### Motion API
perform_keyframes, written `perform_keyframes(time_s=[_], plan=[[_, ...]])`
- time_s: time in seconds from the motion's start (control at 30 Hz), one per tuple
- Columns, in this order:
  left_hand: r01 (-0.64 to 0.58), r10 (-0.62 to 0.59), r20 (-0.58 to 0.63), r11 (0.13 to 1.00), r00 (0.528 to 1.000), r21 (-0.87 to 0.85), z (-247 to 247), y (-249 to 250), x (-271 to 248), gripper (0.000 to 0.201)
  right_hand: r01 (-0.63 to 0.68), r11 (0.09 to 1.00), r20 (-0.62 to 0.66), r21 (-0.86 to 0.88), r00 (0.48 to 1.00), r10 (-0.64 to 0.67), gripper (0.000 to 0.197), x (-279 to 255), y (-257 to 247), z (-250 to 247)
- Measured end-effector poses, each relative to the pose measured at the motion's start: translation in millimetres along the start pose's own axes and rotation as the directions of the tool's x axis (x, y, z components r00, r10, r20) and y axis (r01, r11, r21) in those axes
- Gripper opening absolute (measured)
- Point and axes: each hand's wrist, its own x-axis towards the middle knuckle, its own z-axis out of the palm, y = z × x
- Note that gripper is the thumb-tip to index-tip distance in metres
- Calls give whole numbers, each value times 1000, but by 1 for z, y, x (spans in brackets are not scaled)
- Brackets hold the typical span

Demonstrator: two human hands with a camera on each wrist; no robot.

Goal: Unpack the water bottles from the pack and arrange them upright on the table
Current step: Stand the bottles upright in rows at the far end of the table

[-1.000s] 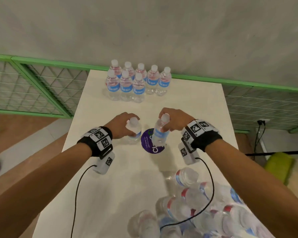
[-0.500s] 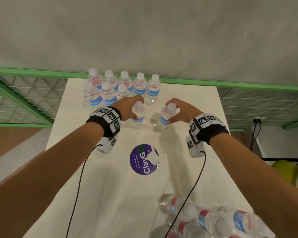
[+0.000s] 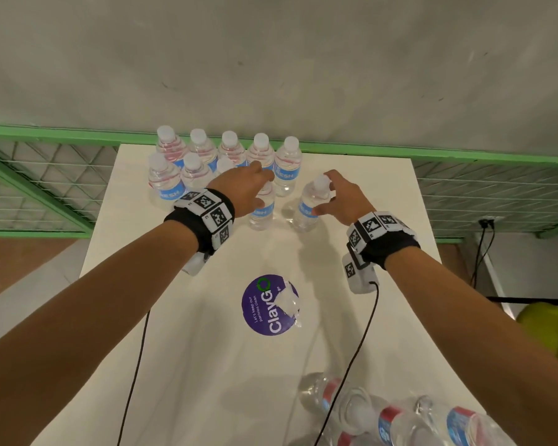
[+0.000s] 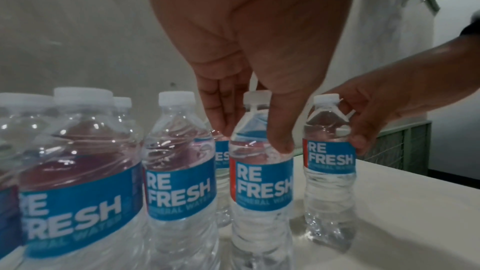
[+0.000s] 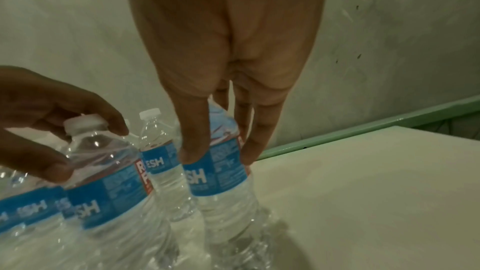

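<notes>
Both hands are setting bottles down at the far end of the tabletop (image 3: 351, 333), so the step in hand is the placing, not the fetching. The left hand (image 3: 244, 191) pinches one bottle (image 3: 262, 211) by the shoulder, thumb in front and fingers behind, as the left wrist view shows. That bottle stands upright on its base, just in front of the standing group (image 3: 207, 162) near the wall. The right hand (image 3: 342, 197) holds a second bottle (image 3: 308, 206) the same way, thumb on the label and fingers round the far side; it too looks upright and down on the tabletop, a little apart from the left one.

Next, I would guess, both hands need only loosen and lift straight up, so neither bottle gets nudged into its close-packed neighbours. The right bottle may want a small push inward to line up with the row.

The job is far from over: more bottles (image 3: 400, 420) lie on their sides in the pack's clear wrap at the near edge, so another reach back there should follow.
</notes>
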Motion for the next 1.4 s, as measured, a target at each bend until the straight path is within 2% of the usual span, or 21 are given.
perform_keyframes(time_s=[0.13, 0.23, 0.33, 0.43, 0.67, 1.07, 1.23, 1.4], plan=[[37, -32, -58, 995, 998, 88, -1, 1, 11, 52, -8, 998, -75, -58, 997, 4, 62, 20, -5, -3], [44, -36, -67, 990, 997, 131, -3, -2, 18, 54, -18, 999, -134, -33, 991, 14, 63, 34, -6, -7], [50, -35, -91, 985, 995, 166, -3, -7, 22, 57, -21, 999, -149, 41, 988, 27, 60, 43, -5, -10], [47, -25, -118, 980, 993, 192, 0, -11, 26, 61, -18, 999, -167, 37, 986, 24, 59, 52, -7, -8], [48, -30, -121, 987, 992, 154, -2, -14, 28, 63, 31, 997, -208, 71, 978, -16, 58, 63, -3, -3], [26, -14, -144, 996, 990, 81, -5, -14, 21, 65, 43, 992, -177, 121, 984, -21, 57, 66, 2, -4], [18, -12, -144, 999, 990, 41, -4, -17, 19, 71, 44, 991, -174, 124, 985, -22, 57, 67, 3, -4], [33, -37, -130, 999, 991, -29, -3, -21, 19, 75, 38, 986, -186, 163, 982, -8, 65, 67, 5, -3]])
